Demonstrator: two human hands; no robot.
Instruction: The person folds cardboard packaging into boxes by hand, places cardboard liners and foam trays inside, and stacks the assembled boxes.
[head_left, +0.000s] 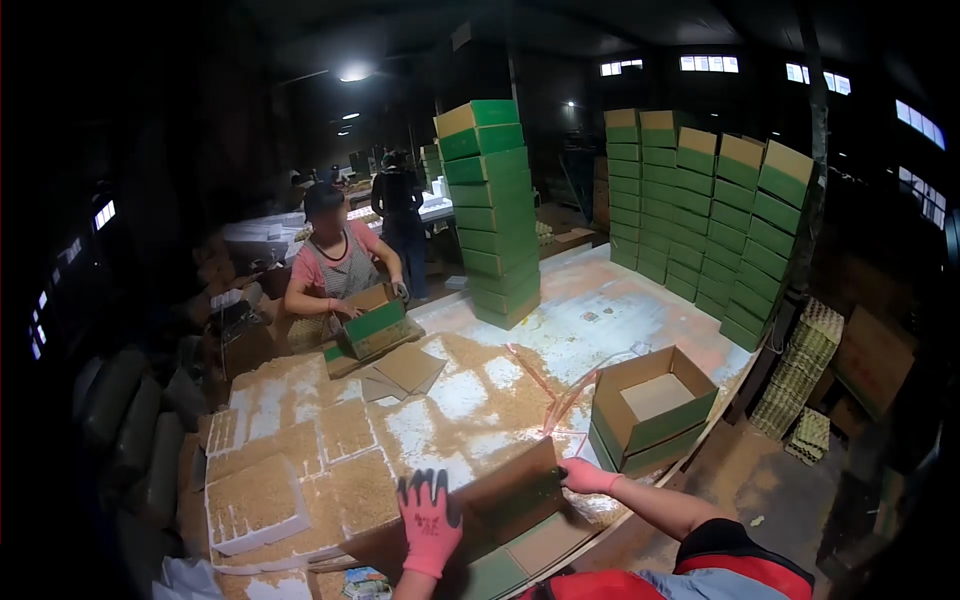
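A green and brown cardboard box [500, 505] stands at the near edge of the table, below me. My left hand [430, 530], in a pink glove with dark fingertips, rests against its left part with the fingers stretched out. At the far right corner, my right hand [590, 477] grips the box's edge between thumb and fingers; some of its fingers are hidden behind the cardboard. Beyond that hand are two stacked open-topped boxes [650, 445].
White foam trays [260, 510] covered in sawdust-like material fill the table's left side. A co-worker [340, 255] handles another green box [375, 330] across the table. Loose cardboard sheets [405, 370], a tall box stack [495, 220] and several more stacks [700, 210] stand farther back.
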